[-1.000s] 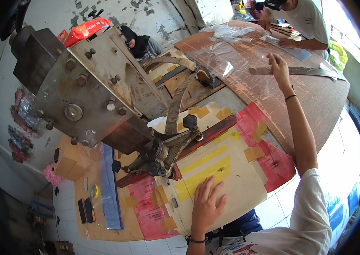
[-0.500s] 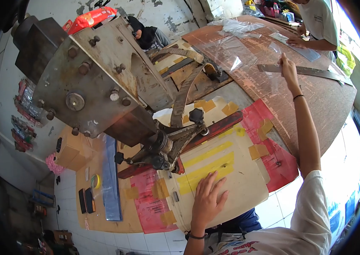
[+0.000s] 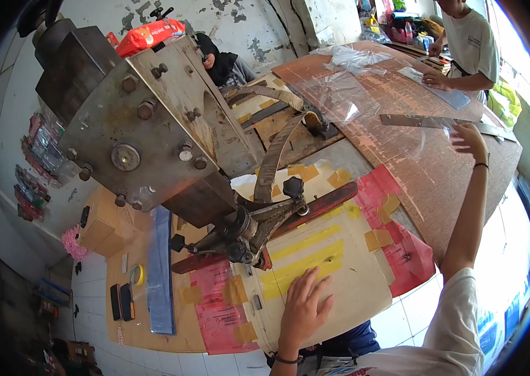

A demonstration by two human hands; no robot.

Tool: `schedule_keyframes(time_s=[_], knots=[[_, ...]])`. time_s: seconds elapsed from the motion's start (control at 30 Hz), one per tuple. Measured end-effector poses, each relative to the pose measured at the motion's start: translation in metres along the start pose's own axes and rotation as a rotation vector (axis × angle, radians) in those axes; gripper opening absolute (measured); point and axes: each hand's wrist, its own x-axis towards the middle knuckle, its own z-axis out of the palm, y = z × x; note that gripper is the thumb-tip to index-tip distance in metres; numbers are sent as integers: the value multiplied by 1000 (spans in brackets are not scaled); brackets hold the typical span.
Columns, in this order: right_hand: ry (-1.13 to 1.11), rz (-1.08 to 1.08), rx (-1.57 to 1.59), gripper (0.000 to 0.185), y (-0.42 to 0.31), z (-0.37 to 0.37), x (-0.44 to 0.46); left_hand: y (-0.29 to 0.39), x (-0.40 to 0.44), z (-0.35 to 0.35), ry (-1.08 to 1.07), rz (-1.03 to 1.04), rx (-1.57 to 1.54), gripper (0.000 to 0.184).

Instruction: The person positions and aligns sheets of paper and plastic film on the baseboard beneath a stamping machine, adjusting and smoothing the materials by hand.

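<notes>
My left hand lies with fingers spread on the cream board, just below its yellow tape strips. Above that board sits the press head, a dark metal bracket with black knobs and a red-edged bar. Over the brown worktable, my right hand is stretched out with its fingers apart, beside a long flat metal strip. A bit of clear film shows near its fingertips; whether they touch it is unclear. Thin clear plastic sheets lie farther back on the brown table.
The bulky metal press body fills the left. Past it are a cardboard box, a blue plastic stack, a tape roll and two dark cases. A co-worker handles a sheet at the far right; another person sits behind the press.
My right hand has moved right across the brown table, and its fingers have gone from pinched to spread. The left hand stays on the board. The view has shifted slightly.
</notes>
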Motion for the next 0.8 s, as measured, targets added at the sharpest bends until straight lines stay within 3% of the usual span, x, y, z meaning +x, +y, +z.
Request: schedule_keyframes(time_s=[0.1,0.17,0.23,0.3,0.37,0.43,0.5,0.53,0.57,0.6,0.67,0.73,0.8], knots=[[32,59,-332,47,9,-46,8,-2,-1,1,3,3,0,44],[479,-373,-819,53,50,-86,58,-2,-1,3,9,-3,-5,43],[500,-602,-629,54,-13,-77,11,0,0,1,18,-19,-9,42],[323,-655,-520,50,-79,-58,-33,0,-1,3,28,-17,-17,42],[262,-973,-420,43,-118,-31,-84,-2,-1,3,30,-5,-1,42],[105,-949,-350,37,-171,28,-168,-4,-2,6,41,1,8,43],[-104,-987,-275,26,-176,63,-189,-3,-3,6,44,7,13,43],[-185,-862,-300,21,-175,86,-205,-3,-2,5,46,9,15,43],[-305,-1012,-436,26,-165,105,-200,-2,-3,5,48,12,15,43],[-342,-778,-662,27,-167,123,-217,-1,-5,5,51,5,15,43],[-483,-749,-977,44,-135,133,-185,-1,-4,6,60,13,9,42],[-283,-775,-1079,59,-68,137,-124,0,-4,6,59,11,-4,42],[-200,-538,-1097,69,-13,134,-95,-1,-4,5,57,15,-10,42]])
